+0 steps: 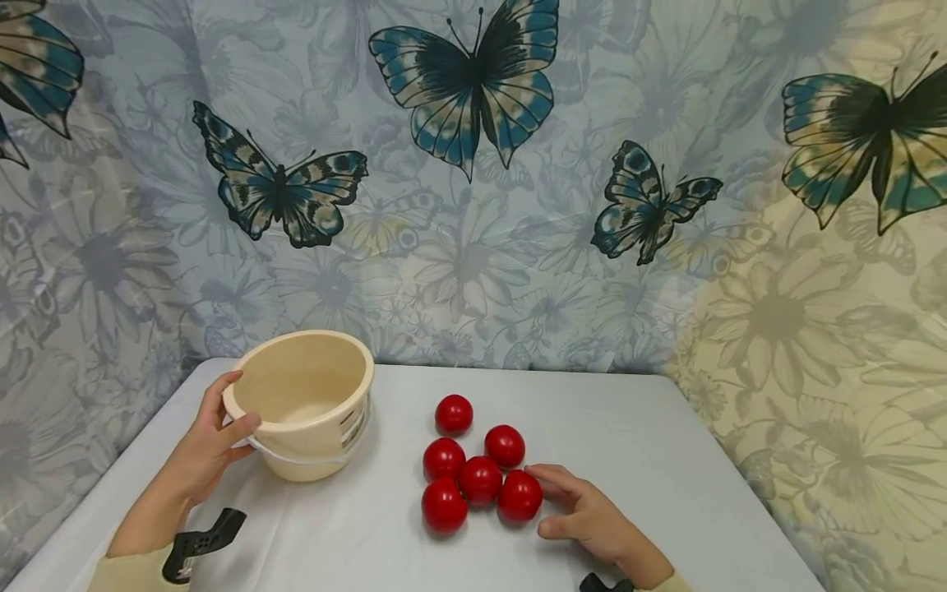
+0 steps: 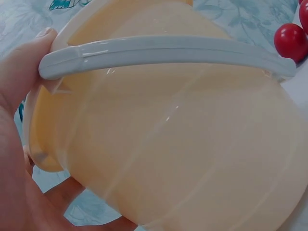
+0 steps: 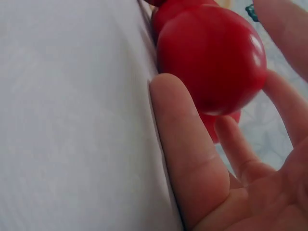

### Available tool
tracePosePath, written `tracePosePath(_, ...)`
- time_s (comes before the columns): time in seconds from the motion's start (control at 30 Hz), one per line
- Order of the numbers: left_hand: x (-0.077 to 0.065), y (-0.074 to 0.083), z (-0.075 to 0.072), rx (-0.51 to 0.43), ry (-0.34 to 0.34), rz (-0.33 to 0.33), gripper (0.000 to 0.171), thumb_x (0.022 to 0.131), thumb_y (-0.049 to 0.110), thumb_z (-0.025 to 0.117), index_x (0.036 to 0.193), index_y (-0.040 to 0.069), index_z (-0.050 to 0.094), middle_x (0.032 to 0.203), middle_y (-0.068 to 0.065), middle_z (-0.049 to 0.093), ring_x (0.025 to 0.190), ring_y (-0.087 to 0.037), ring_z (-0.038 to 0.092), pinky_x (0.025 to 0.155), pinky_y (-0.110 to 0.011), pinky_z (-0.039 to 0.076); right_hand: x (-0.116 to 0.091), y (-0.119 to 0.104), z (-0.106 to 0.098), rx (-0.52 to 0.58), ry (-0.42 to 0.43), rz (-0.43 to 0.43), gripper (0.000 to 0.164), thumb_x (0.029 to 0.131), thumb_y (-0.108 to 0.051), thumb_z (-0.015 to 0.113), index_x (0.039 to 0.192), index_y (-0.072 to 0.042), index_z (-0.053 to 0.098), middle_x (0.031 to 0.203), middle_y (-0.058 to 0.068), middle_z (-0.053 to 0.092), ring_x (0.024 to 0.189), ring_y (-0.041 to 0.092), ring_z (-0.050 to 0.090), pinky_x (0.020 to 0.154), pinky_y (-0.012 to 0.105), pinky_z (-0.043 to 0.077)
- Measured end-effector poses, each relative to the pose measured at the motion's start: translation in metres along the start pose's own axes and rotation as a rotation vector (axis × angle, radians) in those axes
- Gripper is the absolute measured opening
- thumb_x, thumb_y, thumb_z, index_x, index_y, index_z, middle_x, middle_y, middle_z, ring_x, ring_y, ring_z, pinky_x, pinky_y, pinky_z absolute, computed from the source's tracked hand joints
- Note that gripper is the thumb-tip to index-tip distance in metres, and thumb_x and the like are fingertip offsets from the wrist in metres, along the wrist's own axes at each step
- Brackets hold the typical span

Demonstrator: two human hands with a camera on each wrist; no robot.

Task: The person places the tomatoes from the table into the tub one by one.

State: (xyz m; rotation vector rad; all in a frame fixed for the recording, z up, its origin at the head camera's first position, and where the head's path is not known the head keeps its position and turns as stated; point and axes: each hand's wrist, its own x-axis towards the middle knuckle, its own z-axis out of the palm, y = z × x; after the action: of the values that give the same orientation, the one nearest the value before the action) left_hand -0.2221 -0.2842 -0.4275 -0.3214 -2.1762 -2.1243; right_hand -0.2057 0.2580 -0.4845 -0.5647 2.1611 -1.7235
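A cream plastic bucket [image 1: 314, 442] stands on the left of the table, its mouth up and tilted slightly. My left hand [image 1: 203, 452] grips its rim from the left side, thumb on the near edge. The left wrist view shows the grey-white handle [image 2: 163, 50] lying across the bucket's wall [image 2: 192, 134]. Several red balls are clustered at mid-table. Beside the nearest-right ball [image 1: 520, 497], my right hand [image 1: 592, 518] has its fingers spread; the index fingertip is at the ball's edge. In the right wrist view, thumb and fingers surround this ball [image 3: 211, 57] loosely, without a visible grip.
A white cloth covers the table [image 1: 607, 419]. Behind it hangs a curtain [image 1: 473, 271] with butterflies and flowers. One ball [image 1: 454, 415] lies farthest back, near the middle. Black wrist mounts [image 1: 203, 544] show at both wrists.
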Motion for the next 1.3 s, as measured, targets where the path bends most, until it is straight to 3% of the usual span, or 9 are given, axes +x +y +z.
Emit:
tracePosePath(0.13, 0.002, 0.004, 0.008, 0.032, -0.001, -0.035, 0.079, 0.104, 0.014, 0.054, 0.157, 0.025, -0.004, 0.161, -0.019, -0.010, 0.138, -0.043, 0.024, 0.091, -0.053, 0.046, 0.001, -0.003, 0.006, 0.031, 0.063, 0.048, 0.061, 0.088, -0.013, 0.077, 0.145, -0.010, 0.053, 0.146, 0.016, 0.046, 0.131, 0.046, 0.042, 0.092, 0.049, 0.051)
tracePosePath(0.23, 0.002, 0.006, 0.014, 0.035, 0.007, -0.044, 0.085, 0.103, 0.015, 0.054, 0.157, 0.024, -0.011, 0.161, -0.019, -0.011, 0.139, -0.054, 0.015, 0.097, -0.070, 0.033, 0.003, -0.004, 0.012, 0.061, 0.099, 0.076, 0.060, 0.087, -0.014, 0.078, 0.143, -0.010, 0.055, 0.146, 0.019, 0.046, 0.127, 0.045, 0.046, 0.084, 0.048, 0.055)
tracePosePath(0.33, 0.001, 0.006, 0.018, 0.033, 0.016, -0.044, 0.087, 0.103, 0.015, 0.055, 0.157, 0.025, -0.013, 0.161, -0.020, -0.010, 0.139, -0.055, 0.015, 0.098, -0.076, 0.024, 0.006, -0.005, 0.016, 0.099, 0.102, 0.075, 0.057, 0.087, -0.012, 0.078, 0.140, -0.008, 0.057, 0.141, 0.021, 0.049, 0.118, 0.039, 0.054, 0.082, 0.049, 0.056)
tracePosePath(0.53, 0.001, 0.006, 0.020, 0.038, 0.019, -0.046, 0.085, 0.104, 0.016, 0.055, 0.157, 0.025, -0.010, 0.162, -0.020, -0.009, 0.139, -0.055, 0.015, 0.098, -0.077, 0.023, 0.010, -0.001, 0.017, 0.112, 0.108, 0.030, 0.046, 0.090, -0.008, 0.074, 0.135, -0.005, 0.061, 0.130, 0.018, 0.059, 0.104, 0.032, 0.064, 0.082, 0.043, 0.056)
tracePosePath(0.67, 0.001, 0.006, 0.020, 0.040, 0.008, -0.047, 0.084, 0.104, 0.016, 0.054, 0.157, 0.025, -0.010, 0.162, -0.019, -0.011, 0.140, -0.055, 0.012, 0.097, -0.078, 0.023, 0.007, 0.001, 0.016, 0.127, 0.125, 0.038, 0.045, 0.092, -0.009, 0.073, 0.135, -0.004, 0.060, 0.131, 0.017, 0.058, 0.106, 0.031, 0.063, 0.084, 0.041, 0.056)
tracePosePath(0.87, 0.003, 0.005, 0.021, 0.039, 0.013, -0.055, 0.084, 0.104, 0.017, 0.055, 0.157, 0.026, -0.009, 0.163, -0.015, -0.014, 0.141, -0.055, 0.009, 0.097, -0.078, 0.022, 0.001, 0.002, -0.005, 0.288, 0.140, 0.061, 0.053, 0.095, -0.004, 0.068, 0.143, 0.002, 0.048, 0.136, 0.019, 0.050, 0.115, 0.033, 0.058, 0.089, 0.051, 0.052)
tracePosePath(1.0, 0.004, 0.005, 0.023, 0.046, 0.021, -0.058, 0.084, 0.103, 0.018, 0.056, 0.157, 0.027, -0.008, 0.163, -0.014, -0.014, 0.142, -0.054, 0.010, 0.098, -0.077, 0.023, -0.005, 0.000, -0.028, 0.395, 0.245, 0.063, 0.047, 0.096, 0.000, 0.064, 0.142, -0.003, 0.051, 0.134, 0.017, 0.050, 0.114, 0.034, 0.059, 0.088, 0.054, 0.051)
tracePosePath(1.13, 0.004, 0.004, 0.024, 0.035, 0.021, -0.063, 0.083, 0.104, 0.018, 0.055, 0.157, 0.027, -0.008, 0.163, -0.014, -0.013, 0.142, -0.054, 0.009, 0.097, -0.077, 0.023, -0.009, -0.008, -0.043, 0.429, 0.347, 0.044, 0.040, 0.097, -0.002, 0.063, 0.134, -0.015, 0.060, 0.131, 0.014, 0.053, 0.112, 0.034, 0.060, 0.087, 0.052, 0.052)
tracePosePath(1.3, 0.004, 0.004, 0.024, 0.031, 0.026, -0.067, 0.083, 0.104, 0.019, 0.056, 0.157, 0.028, -0.008, 0.163, -0.014, -0.013, 0.142, -0.054, 0.009, 0.097, -0.077, 0.023, -0.005, -0.024, -0.045, 0.425, 0.378, -0.018, 0.041, 0.098, -0.003, 0.060, 0.137, -0.013, 0.054, 0.131, 0.013, 0.052, 0.114, 0.031, 0.060, 0.088, 0.051, 0.051)
